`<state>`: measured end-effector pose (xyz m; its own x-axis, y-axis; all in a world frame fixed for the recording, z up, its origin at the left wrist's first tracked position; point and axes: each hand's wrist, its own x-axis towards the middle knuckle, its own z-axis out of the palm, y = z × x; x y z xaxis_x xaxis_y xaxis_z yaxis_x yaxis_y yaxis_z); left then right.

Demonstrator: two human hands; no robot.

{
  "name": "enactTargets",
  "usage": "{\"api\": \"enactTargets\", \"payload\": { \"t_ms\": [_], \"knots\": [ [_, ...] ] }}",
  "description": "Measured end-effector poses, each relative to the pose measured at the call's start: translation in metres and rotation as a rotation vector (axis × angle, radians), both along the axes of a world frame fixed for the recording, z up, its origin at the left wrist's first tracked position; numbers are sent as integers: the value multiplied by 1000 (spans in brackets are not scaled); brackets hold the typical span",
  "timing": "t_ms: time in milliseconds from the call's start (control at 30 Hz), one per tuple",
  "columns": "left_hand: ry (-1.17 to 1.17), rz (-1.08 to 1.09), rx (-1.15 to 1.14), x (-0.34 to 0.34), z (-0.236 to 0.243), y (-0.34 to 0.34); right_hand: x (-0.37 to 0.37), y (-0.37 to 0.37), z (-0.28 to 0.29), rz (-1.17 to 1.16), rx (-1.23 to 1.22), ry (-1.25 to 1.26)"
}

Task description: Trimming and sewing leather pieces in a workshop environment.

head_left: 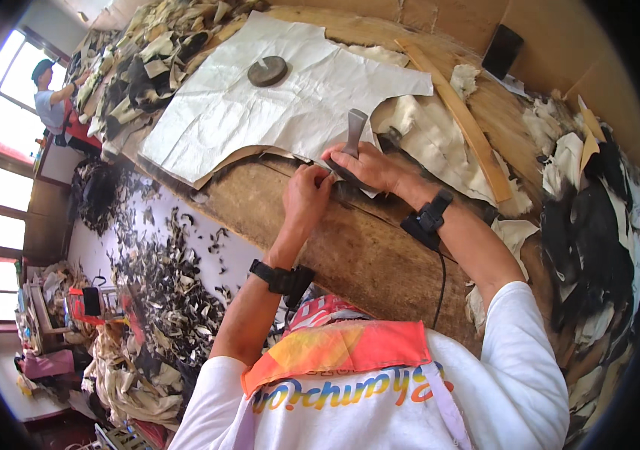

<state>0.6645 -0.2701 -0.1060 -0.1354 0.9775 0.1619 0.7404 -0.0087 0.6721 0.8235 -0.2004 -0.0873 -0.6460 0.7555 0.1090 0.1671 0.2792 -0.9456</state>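
My right hand is closed round a cutting tool, probably a knife; its flat metal handle stands up from my fist, and a dark part shows below. Close beside it, my left hand is closed, fingertips pinching the near edge of the material by the tool. A large white pattern sheet, creased and with curved cut-outs, lies in front of both hands. On it rests a dark round weight. Pale hide shows to the sheet's right. My fingers hide the tool's working edge.
The worn wooden table reaches toward me. A long wooden strip lies at the right. Fur pieces are heaped at the far left and right. Dark scraps litter the floor. Another person stands by the windows.
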Motion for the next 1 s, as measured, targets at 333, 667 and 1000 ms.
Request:
{"api": "enactTargets", "payload": {
  "t_ms": [333,667,1000],
  "knots": [
    [-39,38,-19,1,-3,-1,-2,0,0,52,134,-71],
    [-34,-10,63,3,-3,-1,-17,2,-5,-55,263,-165],
    [-237,-16,112,-3,-12,-1,-8,1,-8,-41,219,-190]
  ]
}}
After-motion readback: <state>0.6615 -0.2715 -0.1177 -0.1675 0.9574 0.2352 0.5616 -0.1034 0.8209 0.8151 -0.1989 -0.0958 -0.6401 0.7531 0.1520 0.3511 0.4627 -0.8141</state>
